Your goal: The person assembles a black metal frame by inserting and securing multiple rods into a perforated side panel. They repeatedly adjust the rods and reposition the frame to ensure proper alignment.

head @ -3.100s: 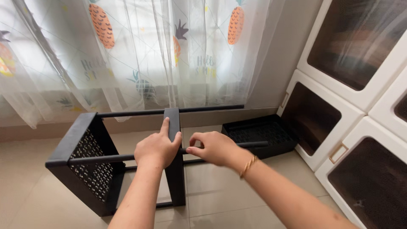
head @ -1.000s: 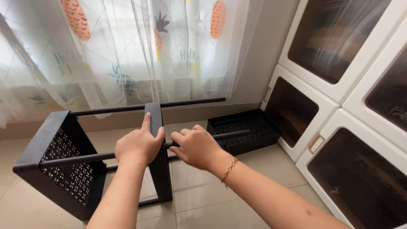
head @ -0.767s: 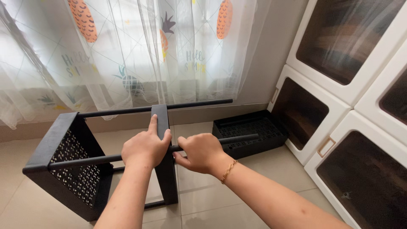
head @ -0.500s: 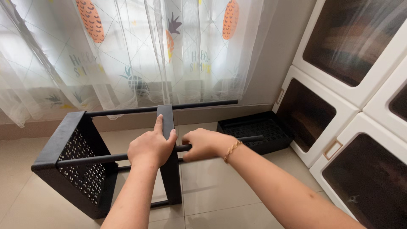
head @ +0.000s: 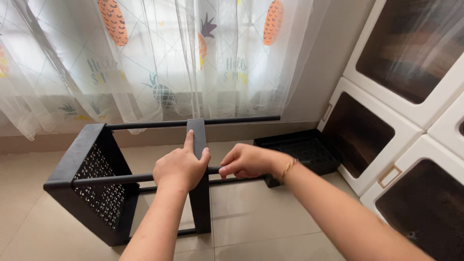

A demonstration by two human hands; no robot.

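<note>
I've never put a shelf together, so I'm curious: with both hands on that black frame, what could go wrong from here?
1. The left hand grips the middle bar right where the rod meets it; fingers might get pinched there.
2. The rods' far ends look free beyond the right hand, with the loose tray lying on the floor, so the frame could twist or tip.

- A sheer curtain (head: 159, 63) with orange pineapple prints fills the upper left and centre, daylight glowing through it.
- Beige glossy floor tiles (head: 261, 227) cover the bottom.
- White stacked cabinets (head: 411, 130) with dark tinted doors line the right edge.
- A grey wall strip (head: 328, 63) stands between them.
</note>
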